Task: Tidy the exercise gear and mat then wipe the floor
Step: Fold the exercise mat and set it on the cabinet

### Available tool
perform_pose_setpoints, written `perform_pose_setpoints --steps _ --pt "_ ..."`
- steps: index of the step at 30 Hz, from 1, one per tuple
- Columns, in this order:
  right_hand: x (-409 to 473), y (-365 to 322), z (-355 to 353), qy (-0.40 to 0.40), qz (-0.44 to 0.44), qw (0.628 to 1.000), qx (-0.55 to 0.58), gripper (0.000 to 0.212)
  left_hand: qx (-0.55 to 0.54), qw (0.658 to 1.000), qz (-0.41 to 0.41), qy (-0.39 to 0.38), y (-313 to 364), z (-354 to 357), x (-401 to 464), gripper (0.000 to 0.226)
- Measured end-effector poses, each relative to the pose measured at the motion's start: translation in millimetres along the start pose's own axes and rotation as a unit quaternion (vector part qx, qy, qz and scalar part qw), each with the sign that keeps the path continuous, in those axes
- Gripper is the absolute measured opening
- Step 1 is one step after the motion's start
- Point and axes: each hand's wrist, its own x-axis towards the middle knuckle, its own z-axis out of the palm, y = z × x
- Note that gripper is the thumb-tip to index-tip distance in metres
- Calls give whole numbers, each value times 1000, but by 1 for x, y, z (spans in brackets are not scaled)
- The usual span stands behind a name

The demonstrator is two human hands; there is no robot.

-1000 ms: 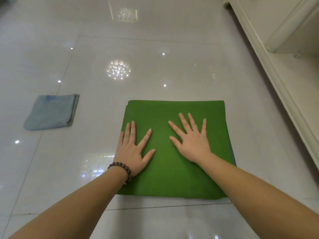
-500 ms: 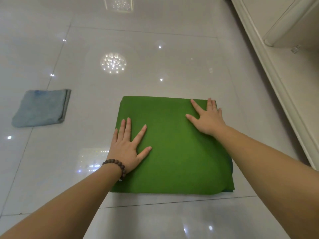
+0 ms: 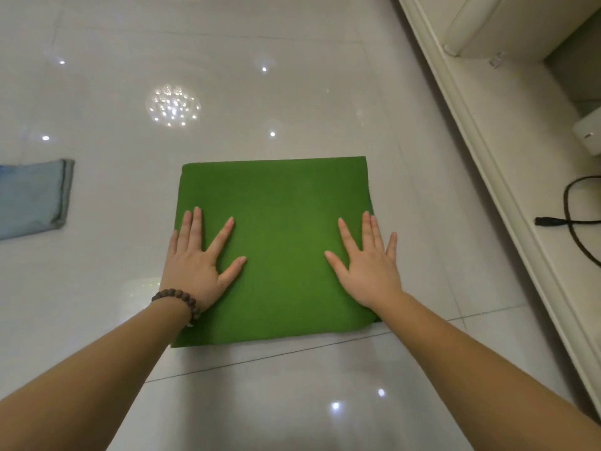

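A green mat (image 3: 279, 229), folded into a square, lies flat on the glossy white tile floor (image 3: 292, 92). My left hand (image 3: 198, 265), with a dark bead bracelet at the wrist, presses flat on the mat's left edge with fingers spread. My right hand (image 3: 367, 265) presses flat on the mat's right edge, its outer fingers reaching past the edge toward the floor. A folded light-blue cloth (image 3: 32, 196) lies on the floor at the far left, cut off by the frame.
A cream cabinet base (image 3: 481, 157) runs along the right side, close to the mat. A black cable (image 3: 572, 219) lies on its lower shelf, beside a white object (image 3: 588, 138) at the frame's edge. Open tile stretches ahead and to the left.
My right hand has slid from the mat's far right corner back along the right edge toward me. My left hand stayed flat on the left side. The view shifted right.
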Motion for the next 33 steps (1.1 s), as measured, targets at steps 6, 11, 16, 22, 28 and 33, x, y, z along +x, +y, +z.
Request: perform_pose_setpoints --steps 6,11,16,22,28,33 --pt "-47 3 35 67 -11 998 6 68 3 1000 3 8 -2 3 1 75" --pt "-43 7 42 68 -19 997 13 68 -2 1000 -2 -29 -2 -3 0 79" --pt "-42 7 40 45 -11 999 -4 70 -24 999 10 -46 -4 2 -57 90" --pt "-29 -58 0 62 -68 996 23 67 -1 1000 1 3 0 13 -72 86" --pt "29 -208 -16 -21 -284 958 27 55 0 1000 15 6 2 11 -72 86" --pt "88 -223 -28 25 -244 969 -43 55 -19 1000 12 10 -2 12 -72 85"
